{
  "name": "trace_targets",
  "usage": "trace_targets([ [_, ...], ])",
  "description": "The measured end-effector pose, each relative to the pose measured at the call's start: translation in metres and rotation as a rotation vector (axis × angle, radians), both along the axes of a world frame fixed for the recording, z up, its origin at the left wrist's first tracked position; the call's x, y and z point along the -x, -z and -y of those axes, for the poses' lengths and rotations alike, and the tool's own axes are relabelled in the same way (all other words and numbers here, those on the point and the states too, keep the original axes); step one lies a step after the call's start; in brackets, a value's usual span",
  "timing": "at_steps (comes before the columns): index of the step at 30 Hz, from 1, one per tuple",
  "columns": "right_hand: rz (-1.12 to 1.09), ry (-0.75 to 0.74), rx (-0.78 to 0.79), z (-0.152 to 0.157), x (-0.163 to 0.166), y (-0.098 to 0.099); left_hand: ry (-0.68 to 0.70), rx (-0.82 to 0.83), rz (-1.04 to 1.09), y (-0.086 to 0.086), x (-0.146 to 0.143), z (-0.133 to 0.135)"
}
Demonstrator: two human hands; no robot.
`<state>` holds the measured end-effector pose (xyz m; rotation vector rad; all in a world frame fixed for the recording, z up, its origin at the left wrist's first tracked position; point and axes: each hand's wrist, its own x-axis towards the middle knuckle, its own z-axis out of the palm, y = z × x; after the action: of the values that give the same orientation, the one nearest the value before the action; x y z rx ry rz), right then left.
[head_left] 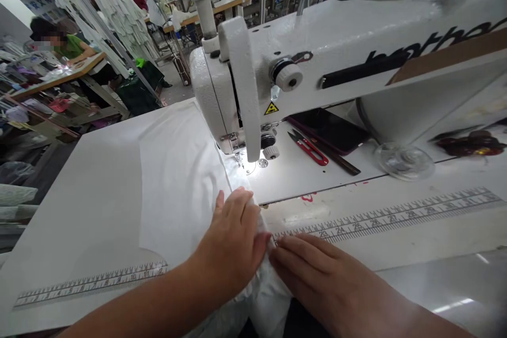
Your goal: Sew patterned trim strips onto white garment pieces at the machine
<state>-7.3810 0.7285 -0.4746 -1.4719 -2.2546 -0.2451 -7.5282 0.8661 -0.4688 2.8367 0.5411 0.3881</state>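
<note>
A piece of white fabric (178, 169) lies on the sewing table and runs under the presser foot (238, 154) of a white sewing machine (317, 47). My left hand (233, 237) lies on the fabric's near edge, fingers together and pressing it flat. My right hand (312, 269) rests beside it at the table's front edge, its fingertips touching the bunched fabric where it hangs down. The machine's lamp lights the needle area.
Red thread snips (311, 149), a dark phone (330, 129) and a clear round lid (404, 160) lie under the machine arm. A ruler strip (396, 216) runs along the table (79, 195). Another person (65, 45) works at a far bench.
</note>
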Motion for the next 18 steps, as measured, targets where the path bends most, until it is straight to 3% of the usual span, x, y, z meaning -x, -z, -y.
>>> trace_targets([
  [3, 0.067, 0.017, -0.013, 0.002, 0.005, -0.007, -0.006, 0.027, -0.016, 0.001, -0.004, 0.003],
  [8, 0.134, 0.023, 0.0, 0.006, 0.011, -0.005, -0.091, 0.004, -0.08, 0.01, -0.01, -0.018],
  [18, 0.023, 0.034, -0.001, 0.003, 0.005, 0.001, -0.1, -0.017, -0.014, 0.016, -0.002, -0.019],
])
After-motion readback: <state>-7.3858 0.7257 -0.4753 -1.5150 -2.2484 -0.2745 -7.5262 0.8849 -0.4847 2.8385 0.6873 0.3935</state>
